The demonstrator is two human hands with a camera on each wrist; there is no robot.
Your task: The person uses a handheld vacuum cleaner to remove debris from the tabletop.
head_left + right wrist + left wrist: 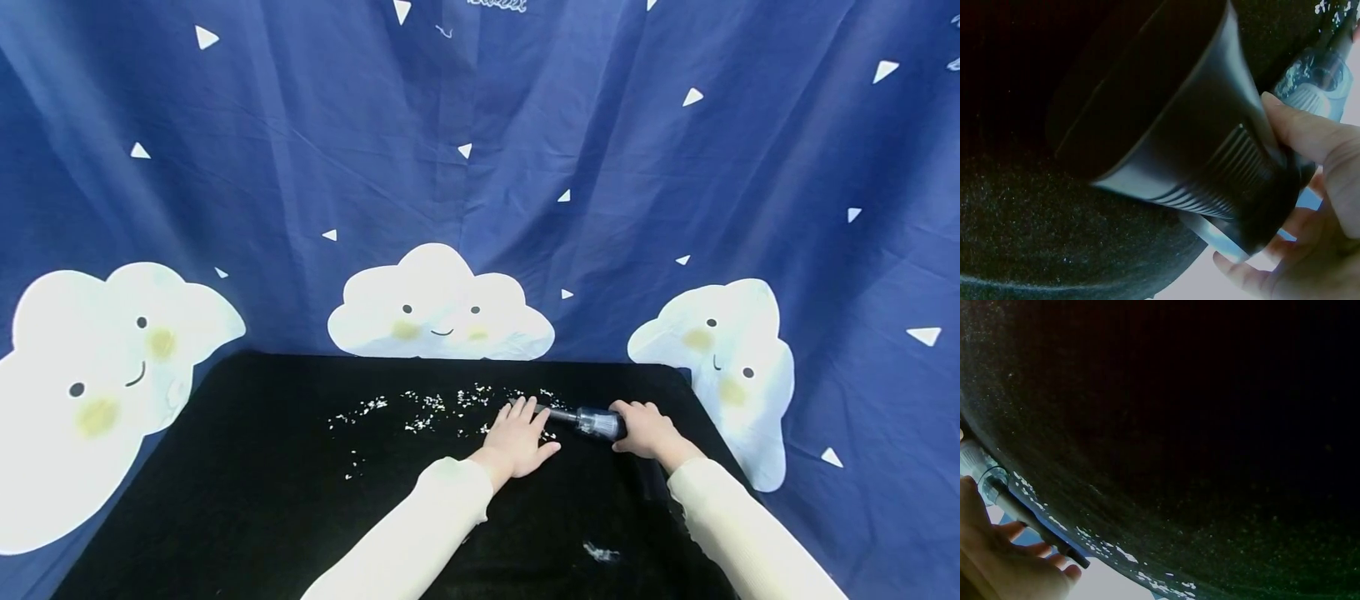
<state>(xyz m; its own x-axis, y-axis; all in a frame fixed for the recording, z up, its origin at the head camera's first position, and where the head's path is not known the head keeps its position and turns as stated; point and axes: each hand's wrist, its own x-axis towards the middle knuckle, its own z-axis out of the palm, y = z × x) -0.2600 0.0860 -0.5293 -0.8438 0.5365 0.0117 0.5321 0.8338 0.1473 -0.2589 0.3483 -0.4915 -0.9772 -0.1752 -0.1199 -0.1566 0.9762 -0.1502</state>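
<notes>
Fingers: right hand (648,431) grips handheld vacuum (592,421) | left hand (520,437) flat, fingers spread, on black table (247,483)

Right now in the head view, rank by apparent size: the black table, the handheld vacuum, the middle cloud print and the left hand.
1. Black table
2. Middle cloud print
3. Handheld vacuum and left hand: look about alike, so unranked.

Blue cloud-print curtain (525,167), black table (247,500)
</notes>
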